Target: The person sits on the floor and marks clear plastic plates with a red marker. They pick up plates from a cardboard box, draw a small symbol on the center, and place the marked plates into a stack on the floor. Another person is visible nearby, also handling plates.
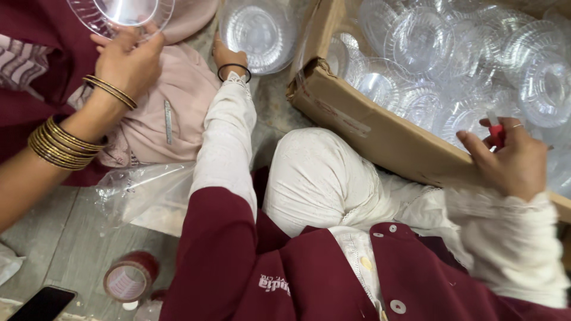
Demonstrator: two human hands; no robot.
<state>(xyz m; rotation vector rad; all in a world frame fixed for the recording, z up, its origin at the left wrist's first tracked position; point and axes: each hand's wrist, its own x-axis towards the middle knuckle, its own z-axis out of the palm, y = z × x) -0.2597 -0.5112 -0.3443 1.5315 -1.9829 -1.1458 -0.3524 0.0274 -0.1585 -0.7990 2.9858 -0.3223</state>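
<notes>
While the left hand (pixel 227 57) reaches forward along the floor, its white sleeve stretched out and a black band at the wrist, it rests against the near rim of a stack of clear plastic bowls (pixel 257 32) standing on the grey floor (pixel 71 238); the fingers are hidden behind the back of the hand, so I cannot tell whether they are apart or together. Off to the other side, the right hand (pixel 516 163) hangs over the near wall of a cardboard box (pixel 369 128), fingers pinched together on a small red-handled cutter (pixel 496 134) whose pale tip points up; the box is filled with loose clear plastic bowls (pixel 476 65) lying at all angles, just beyond the hand.

Across from the person sits a co-worker, whose hand (pixel 126 59), with gold bangles (pixel 62 144) at the wrist and forearm, grips the lower rim of another clear bowl (pixel 122 15) above a lap covered in pink cloth (pixel 172 113). Between the two people a crumpled clear plastic bag (pixel 143 190) lies on the floor; nearer the lower edge stands a roll of reddish-brown tape (pixel 129 277), and a dark phone (pixel 44 304) lies in the corner, well apart from both hands.
</notes>
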